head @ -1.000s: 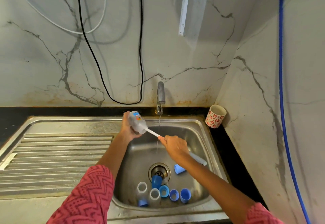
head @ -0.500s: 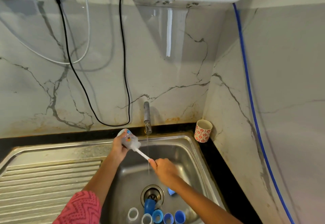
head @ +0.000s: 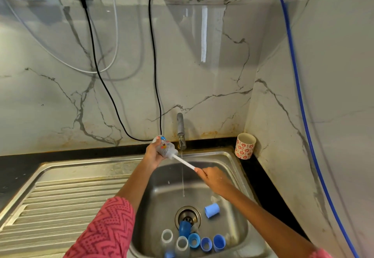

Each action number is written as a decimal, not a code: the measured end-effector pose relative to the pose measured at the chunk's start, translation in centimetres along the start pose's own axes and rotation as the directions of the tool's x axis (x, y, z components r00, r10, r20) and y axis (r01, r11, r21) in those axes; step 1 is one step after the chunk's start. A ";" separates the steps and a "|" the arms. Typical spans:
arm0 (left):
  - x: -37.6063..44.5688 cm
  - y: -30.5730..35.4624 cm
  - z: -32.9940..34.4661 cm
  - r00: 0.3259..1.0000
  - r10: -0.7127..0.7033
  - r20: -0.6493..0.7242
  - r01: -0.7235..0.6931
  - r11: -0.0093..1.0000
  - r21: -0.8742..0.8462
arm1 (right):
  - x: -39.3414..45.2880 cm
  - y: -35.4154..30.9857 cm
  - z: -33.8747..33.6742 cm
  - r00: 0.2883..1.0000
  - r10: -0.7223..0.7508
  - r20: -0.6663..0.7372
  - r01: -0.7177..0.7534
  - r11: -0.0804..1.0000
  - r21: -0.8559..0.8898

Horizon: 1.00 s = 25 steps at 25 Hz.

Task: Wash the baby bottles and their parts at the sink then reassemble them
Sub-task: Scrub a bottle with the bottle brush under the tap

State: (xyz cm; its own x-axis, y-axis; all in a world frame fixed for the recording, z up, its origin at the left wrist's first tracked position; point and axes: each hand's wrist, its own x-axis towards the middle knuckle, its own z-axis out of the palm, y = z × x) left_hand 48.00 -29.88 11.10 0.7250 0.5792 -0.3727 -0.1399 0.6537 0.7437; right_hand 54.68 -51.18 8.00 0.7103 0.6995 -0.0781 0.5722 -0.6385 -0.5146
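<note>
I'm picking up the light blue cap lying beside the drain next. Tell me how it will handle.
The light blue cap lies on its side in the steel sink, so it may roll. With the tap running, it is probably wet and slippery. It looks like light, stiff plastic.

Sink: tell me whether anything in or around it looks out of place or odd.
A dark blue cap lies tipped partly over the drain, where it could slow the tap's running water from draining. Rusty staining runs along the wall base behind the tap. Otherwise nothing stands out.
</note>
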 end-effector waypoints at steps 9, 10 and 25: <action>1.2 -1.2 0.3 0.987 -0.004 -0.162 -0.014 0.994 -0.111 | -0.5 0.0 -1.1 1.000 0.007 -0.002 -0.007 0.911 -0.413; 1.4 -1.2 0.2 0.983 -0.015 -0.183 -0.010 0.991 -0.136 | -0.4 0.0 -0.8 1.000 -0.003 -0.001 0.003 0.924 -0.382; 3.3 -1.5 -1.1 0.947 0.016 -0.322 -0.050 0.994 -0.098 | -0.4 -1.0 -0.8 0.993 -0.116 -0.034 0.085 0.869 -0.488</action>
State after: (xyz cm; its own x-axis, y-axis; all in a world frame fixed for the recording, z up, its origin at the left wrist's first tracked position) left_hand 49.82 -28.44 8.10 0.4667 0.7154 -0.5200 -0.2417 0.6687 0.7031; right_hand 54.19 -51.11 9.23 0.6528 0.7574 0.0112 0.7572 -0.6521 -0.0374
